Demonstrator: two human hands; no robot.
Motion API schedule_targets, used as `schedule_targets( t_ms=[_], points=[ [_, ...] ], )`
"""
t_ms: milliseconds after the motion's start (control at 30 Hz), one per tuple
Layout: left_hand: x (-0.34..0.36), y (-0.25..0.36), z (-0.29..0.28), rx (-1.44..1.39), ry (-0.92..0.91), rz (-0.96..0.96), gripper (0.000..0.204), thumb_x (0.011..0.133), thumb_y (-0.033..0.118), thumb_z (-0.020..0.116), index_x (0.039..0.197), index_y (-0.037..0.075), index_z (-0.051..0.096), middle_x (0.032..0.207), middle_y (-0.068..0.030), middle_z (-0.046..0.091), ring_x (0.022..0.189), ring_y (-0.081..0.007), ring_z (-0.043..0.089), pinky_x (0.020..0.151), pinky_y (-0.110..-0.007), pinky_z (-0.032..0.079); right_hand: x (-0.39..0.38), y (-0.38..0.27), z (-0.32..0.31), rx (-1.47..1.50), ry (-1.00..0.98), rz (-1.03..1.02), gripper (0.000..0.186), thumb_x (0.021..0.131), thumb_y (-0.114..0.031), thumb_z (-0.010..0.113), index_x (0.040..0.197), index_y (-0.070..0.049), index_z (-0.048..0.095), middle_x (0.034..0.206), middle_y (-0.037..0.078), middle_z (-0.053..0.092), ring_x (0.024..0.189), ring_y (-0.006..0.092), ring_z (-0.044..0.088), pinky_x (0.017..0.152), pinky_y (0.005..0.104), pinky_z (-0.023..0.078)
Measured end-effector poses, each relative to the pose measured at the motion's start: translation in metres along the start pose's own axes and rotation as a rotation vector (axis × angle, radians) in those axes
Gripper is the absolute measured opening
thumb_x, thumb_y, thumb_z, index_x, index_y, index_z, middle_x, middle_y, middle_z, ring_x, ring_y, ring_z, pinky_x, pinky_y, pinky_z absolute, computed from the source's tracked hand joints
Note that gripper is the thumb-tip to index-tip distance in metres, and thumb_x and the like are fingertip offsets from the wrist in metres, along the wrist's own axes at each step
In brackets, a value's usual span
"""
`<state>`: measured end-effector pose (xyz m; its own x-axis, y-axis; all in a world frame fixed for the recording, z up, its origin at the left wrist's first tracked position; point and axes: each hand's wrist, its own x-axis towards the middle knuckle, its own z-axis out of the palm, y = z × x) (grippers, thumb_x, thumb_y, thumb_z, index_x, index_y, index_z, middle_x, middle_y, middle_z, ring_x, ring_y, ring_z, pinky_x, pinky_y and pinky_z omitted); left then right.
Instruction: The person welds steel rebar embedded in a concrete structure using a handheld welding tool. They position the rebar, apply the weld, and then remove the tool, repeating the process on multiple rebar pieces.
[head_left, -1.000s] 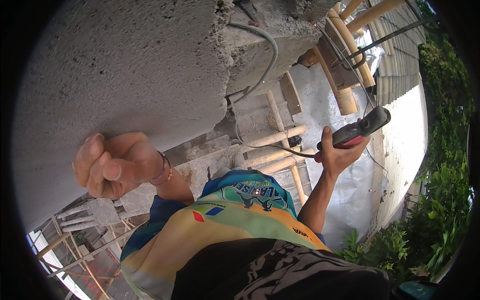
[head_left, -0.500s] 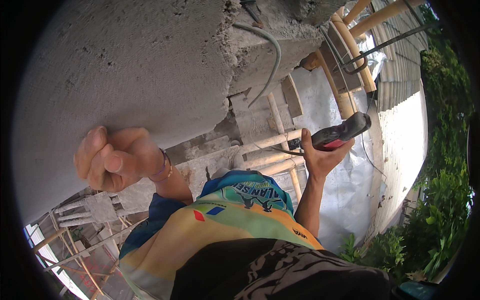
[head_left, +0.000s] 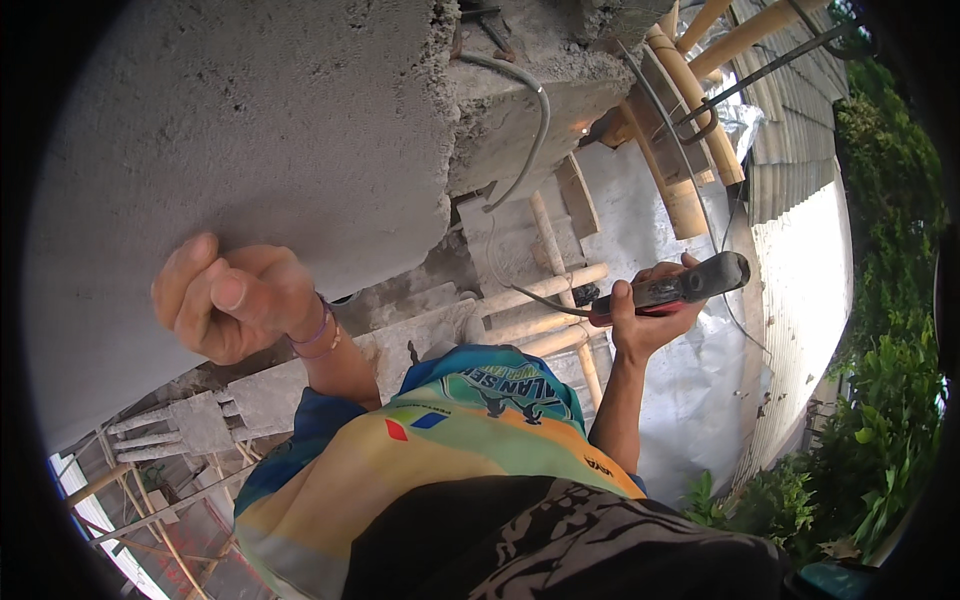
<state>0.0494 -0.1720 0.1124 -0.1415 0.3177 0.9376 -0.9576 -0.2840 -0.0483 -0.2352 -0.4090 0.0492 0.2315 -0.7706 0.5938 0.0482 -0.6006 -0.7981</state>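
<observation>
A rough grey concrete wall [head_left: 250, 120] fills the upper left. Just in front of it, my left hand [head_left: 230, 295] has its fingers curled together; whether they grip anything small is hidden. My right hand [head_left: 650, 320], out to the right, is closed around a black and red power tool [head_left: 675, 290]. A dark cord [head_left: 550, 303] runs from the tool's left end. Above, a loop of grey cable [head_left: 542, 125] hangs along the broken concrete edge.
Bamboo poles [head_left: 685, 205] and a bent steel bar [head_left: 760, 85] jut out at upper right. Corrugated roofing [head_left: 795, 270] and metal sheeting lie beyond, with green foliage [head_left: 880, 400] at far right. More bamboo scaffolding [head_left: 155, 500] shows at lower left, below me.
My right hand and the tool have shifted leftward from a second ago, and the tool is turned flatter. My left hand has risen slightly, fingers still curled.
</observation>
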Motion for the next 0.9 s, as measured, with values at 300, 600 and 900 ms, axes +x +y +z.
schedule_targets(
  t_ms=[300,600,900],
  points=[
    [0.003,0.001,-0.006,-0.005,-0.064,0.000,0.019,0.099,0.026,0.058,0.089,0.010,0.057,0.088,-0.0058,0.063,0.075,-0.0151,0.058,0.067,-0.027,0.046,0.004,-0.001,-0.008,-0.069,0.029,0.022,0.089,0.063,-0.032,0.093,0.127,0.002,0.042,0.096,0.007,0.053,0.077,0.0140,0.058,0.069,0.0265,0.049],
    [0.001,-0.001,-0.007,0.000,-0.064,0.016,0.022,0.101,0.029,0.057,0.090,0.010,0.058,0.088,-0.0061,0.063,0.076,-0.0148,0.060,0.065,-0.026,0.050,0.006,0.003,-0.007,-0.164,0.021,0.079,0.087,0.063,-0.031,0.092,0.126,0.003,0.043,0.099,0.008,0.052,0.084,0.0149,0.057,0.073,0.0276,0.048],
    [0.000,-0.001,-0.008,-0.035,-0.057,0.003,0.022,0.101,0.029,0.056,0.091,0.010,0.059,0.090,-0.0057,0.063,0.081,-0.0146,0.062,0.068,-0.025,0.053,0.013,0.009,-0.005,-0.294,-0.011,0.096,0.087,0.061,-0.036,0.091,0.125,0.004,0.048,0.103,0.009,0.053,0.094,0.0202,0.057,0.083,0.0332,0.048]
  ],
)
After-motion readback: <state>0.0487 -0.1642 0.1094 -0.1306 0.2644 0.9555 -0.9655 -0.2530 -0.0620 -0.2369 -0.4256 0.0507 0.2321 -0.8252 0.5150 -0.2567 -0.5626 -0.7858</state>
